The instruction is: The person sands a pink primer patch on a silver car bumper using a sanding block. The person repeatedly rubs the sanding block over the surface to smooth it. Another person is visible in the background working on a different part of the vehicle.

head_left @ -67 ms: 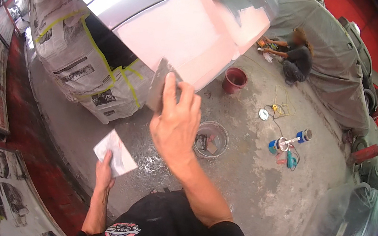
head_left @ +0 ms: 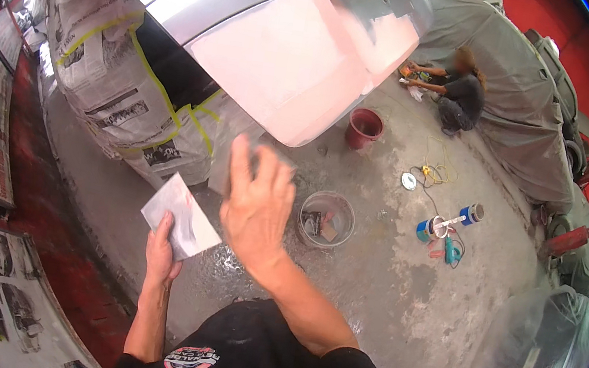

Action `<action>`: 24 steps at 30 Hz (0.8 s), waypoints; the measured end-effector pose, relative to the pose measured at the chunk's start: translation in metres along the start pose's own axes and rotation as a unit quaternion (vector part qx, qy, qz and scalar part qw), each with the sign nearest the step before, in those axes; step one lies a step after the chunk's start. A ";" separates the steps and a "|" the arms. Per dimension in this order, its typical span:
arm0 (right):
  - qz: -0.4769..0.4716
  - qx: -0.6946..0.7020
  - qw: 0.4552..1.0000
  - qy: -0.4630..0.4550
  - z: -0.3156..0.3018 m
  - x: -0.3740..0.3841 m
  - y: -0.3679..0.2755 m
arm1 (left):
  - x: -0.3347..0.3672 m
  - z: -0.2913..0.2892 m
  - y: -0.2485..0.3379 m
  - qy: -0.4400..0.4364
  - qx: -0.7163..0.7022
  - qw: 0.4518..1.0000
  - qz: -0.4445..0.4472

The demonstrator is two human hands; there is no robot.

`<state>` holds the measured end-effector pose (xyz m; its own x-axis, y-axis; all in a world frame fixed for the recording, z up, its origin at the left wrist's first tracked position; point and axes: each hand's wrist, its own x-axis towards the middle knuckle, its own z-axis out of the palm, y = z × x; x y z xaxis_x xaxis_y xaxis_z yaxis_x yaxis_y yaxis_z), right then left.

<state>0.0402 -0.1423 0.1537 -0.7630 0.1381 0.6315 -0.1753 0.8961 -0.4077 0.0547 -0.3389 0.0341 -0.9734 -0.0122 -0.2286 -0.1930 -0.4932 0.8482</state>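
The pale plate [head_left: 185,210], pinched in the left hand [head_left: 166,252], lies just left of the right hand [head_left: 256,212], its long axis slanting from far left to near right. The right hand's fingers are bent around a blurred grey blade [head_left: 219,175]; the pink panel [head_left: 289,63] lies ahead. Right of that hand, a grey bucket [head_left: 349,226] holds flat scraps [head_left: 328,230]; beyond, a red bucket [head_left: 353,133], contents unclear.
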 end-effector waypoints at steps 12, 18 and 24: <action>-0.150 0.226 0.913 -0.303 -0.065 -0.028 0.099 | -0.020 0.116 0.028 0.021 -0.035 0.993 0.112; -0.169 0.105 0.959 -0.202 -0.108 -0.008 0.124 | -0.021 0.139 0.038 -0.023 0.095 0.970 0.221; -0.234 0.080 0.950 -0.189 -0.100 0.007 0.127 | -0.034 0.182 0.040 -0.038 0.239 0.949 0.202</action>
<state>0.0747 0.0148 0.1718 -0.7409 -0.4486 0.4998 -0.6207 0.7416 -0.2545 0.0580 -0.1996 0.1628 -0.9825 -0.0447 0.1810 0.1816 -0.0097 0.9833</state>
